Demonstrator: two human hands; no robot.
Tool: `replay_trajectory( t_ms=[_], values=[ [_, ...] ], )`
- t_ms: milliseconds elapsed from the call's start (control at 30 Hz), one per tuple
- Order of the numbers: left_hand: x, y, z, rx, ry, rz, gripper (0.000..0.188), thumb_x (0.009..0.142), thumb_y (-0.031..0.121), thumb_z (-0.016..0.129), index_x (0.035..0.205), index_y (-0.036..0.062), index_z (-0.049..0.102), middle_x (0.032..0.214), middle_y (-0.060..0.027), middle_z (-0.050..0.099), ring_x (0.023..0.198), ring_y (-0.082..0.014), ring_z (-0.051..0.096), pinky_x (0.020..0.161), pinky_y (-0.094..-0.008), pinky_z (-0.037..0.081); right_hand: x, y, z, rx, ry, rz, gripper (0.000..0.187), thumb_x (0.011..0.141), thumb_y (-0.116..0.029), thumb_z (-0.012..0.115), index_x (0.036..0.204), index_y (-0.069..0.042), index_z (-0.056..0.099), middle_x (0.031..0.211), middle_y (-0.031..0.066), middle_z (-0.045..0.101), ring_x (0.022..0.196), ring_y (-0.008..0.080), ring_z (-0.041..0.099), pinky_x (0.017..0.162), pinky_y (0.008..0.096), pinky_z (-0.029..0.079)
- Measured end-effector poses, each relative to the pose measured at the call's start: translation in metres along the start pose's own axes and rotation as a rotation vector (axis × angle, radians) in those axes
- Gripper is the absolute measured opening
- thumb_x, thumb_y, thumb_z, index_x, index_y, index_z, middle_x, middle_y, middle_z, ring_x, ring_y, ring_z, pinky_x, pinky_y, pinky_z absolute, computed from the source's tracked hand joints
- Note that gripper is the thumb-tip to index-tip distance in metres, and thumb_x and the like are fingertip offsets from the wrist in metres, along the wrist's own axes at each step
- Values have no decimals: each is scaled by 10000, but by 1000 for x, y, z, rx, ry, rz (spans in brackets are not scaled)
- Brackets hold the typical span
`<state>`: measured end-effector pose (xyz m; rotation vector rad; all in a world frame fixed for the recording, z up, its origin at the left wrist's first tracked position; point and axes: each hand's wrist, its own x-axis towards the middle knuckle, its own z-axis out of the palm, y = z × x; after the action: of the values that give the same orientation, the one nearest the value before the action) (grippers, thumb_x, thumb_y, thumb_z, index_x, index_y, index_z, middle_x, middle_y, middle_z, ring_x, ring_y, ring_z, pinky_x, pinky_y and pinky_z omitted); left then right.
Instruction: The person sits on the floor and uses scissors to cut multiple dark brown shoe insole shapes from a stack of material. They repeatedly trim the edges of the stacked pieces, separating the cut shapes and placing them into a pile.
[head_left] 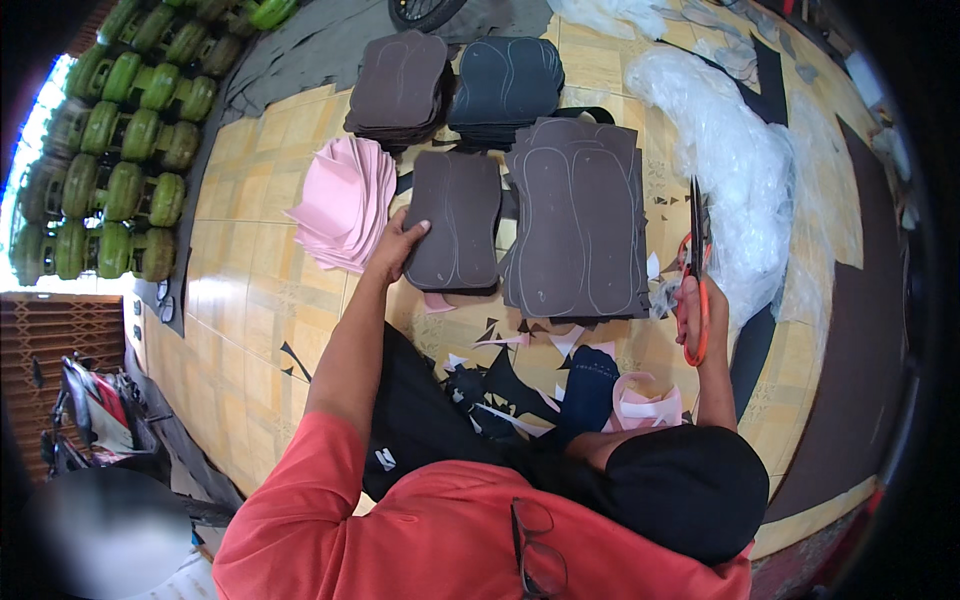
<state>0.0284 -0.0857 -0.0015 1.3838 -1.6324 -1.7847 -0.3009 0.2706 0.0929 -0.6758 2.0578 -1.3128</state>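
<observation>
Foam sheet stack (455,220), dark brown, matte, with traced sole outlines, lies on the tiled floor (250,290) at centre; the left hand (395,245) presses its 9 o'clock edge with fingers spread flat. At 3 o'clock the right hand (690,300) grips orange-handled scissors (696,265), blades upward. Pink sheets (345,205) fan at 10 o'clock

Pink sheets (345,205) crowded the left hand (395,245) outward. Brown stacks (580,220) blocked ahead. Bare tile (250,290) lay open beside it.
</observation>
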Motion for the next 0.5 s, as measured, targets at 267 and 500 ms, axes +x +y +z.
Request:
replay_trajectory(
  t_ms=[267, 500],
  values=[
    [-39, 68, 93, 701, 213, 257, 455, 820, 351, 733, 1069, -8, 604, 1078, -234, 589, 988, -349, 602, 814, -427, 487, 1, -5, -2, 0, 31, 95, 371, 955, -405, 561, 853, -48, 580, 576, -20, 467, 422, 70, 454, 374, 244, 380],
    [-79, 69, 169, 816, -3, 270, 846, 674, 463, 830, 1158, -150, 505, 1128, -286, 570, 1091, -400, 567, 927, -433, 461, -1, -10, 4, 18, 38, -8, 448, 975, -452, 503, 833, -29, 543, 532, -22, 416, 406, 56, 395, 366, 224, 344]
  ],
)
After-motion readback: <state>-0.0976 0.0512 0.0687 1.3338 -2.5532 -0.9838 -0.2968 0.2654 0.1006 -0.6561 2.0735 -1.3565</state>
